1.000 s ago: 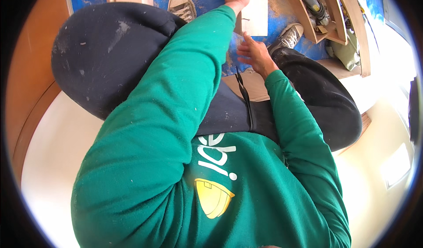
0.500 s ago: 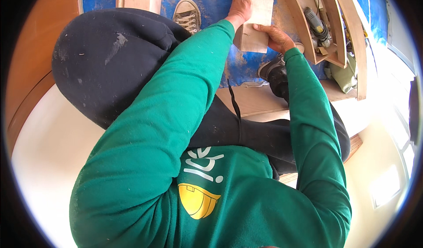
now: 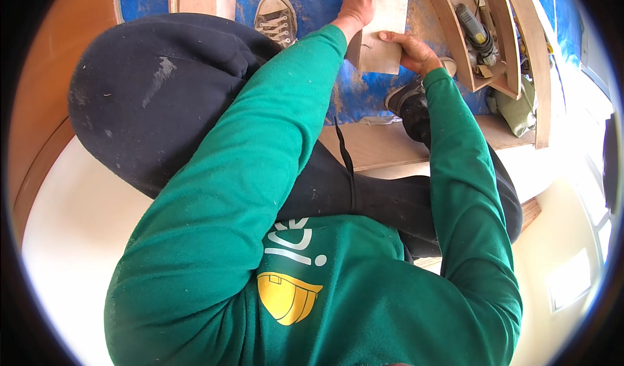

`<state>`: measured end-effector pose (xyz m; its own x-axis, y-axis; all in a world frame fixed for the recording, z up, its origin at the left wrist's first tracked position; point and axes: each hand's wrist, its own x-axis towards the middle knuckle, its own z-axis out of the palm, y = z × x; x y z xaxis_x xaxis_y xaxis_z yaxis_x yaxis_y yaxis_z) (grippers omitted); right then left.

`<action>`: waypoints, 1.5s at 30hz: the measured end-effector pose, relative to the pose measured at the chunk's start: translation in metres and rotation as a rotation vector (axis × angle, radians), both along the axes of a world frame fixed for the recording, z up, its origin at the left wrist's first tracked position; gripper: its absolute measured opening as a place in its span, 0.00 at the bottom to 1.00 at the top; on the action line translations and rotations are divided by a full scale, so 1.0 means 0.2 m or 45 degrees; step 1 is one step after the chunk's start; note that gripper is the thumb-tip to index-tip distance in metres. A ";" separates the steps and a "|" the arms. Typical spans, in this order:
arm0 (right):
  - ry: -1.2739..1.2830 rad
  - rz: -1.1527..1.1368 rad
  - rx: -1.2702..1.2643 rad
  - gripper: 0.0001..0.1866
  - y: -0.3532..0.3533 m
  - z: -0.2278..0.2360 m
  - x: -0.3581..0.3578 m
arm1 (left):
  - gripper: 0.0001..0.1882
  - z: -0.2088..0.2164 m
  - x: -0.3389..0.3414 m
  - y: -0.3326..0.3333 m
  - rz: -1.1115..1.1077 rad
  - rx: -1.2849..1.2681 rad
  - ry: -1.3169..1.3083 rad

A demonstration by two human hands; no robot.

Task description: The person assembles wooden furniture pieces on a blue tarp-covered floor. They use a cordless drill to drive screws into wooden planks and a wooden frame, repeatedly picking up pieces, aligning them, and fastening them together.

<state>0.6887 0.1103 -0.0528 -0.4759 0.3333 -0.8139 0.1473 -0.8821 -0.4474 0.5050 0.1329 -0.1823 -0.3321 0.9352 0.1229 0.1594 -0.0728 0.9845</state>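
On my feed, L hand [image 3: 359, 6] + R hand [image 3: 417, 52] clamp wood block [image 3: 388, 12], 1 o'clock; pwr tool [image 3: 472, 25] (grey one) 2 o'clock.

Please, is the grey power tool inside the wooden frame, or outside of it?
Inside: the grey power tool lies between the side walls of the wooden frame.

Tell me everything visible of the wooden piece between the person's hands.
The wooden piece looks like pale, plain timber, with a broad light face, a darker narrow side on its left, and a small dark mark near its squared lower end. It slants slightly above the blue floor covering; its far end is outside the picture. The left hand lies against its left side; the right hand's thumb overlaps its face near the right edge.
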 end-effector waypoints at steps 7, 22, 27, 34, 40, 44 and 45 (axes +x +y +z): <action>-0.026 -0.004 -0.034 0.36 0.01 -0.01 0.02 | 0.40 0.03 0.01 0.01 -0.015 -0.067 0.007; 0.011 0.050 0.011 0.35 0.03 -0.04 0.05 | 0.34 -0.03 0.01 -0.01 -0.032 -0.007 0.121; 0.021 0.073 0.053 0.35 0.03 -0.04 0.06 | 0.34 -0.16 0.02 0.01 -0.075 0.050 0.311; 0.000 0.111 0.049 0.34 0.05 -0.08 0.07 | 0.36 -0.11 0.01 0.00 -0.061 -0.020 0.107; 0.023 0.103 0.026 0.34 0.05 -0.07 0.07 | 0.41 0.10 -0.01 0.00 -0.024 -0.060 -0.104; -0.001 0.067 0.085 0.34 0.04 -0.04 0.07 | 0.42 0.14 0.00 0.00 0.004 -0.004 -0.123; 0.004 0.072 0.078 0.34 0.03 -0.04 0.07 | 0.42 0.14 0.01 -0.01 0.015 0.006 -0.131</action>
<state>0.7021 0.1173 -0.0602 -0.4976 0.3551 -0.7914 0.1946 -0.8434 -0.5008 0.5065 0.1311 -0.1537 -0.3540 0.9307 0.0922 0.0584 -0.0764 0.9954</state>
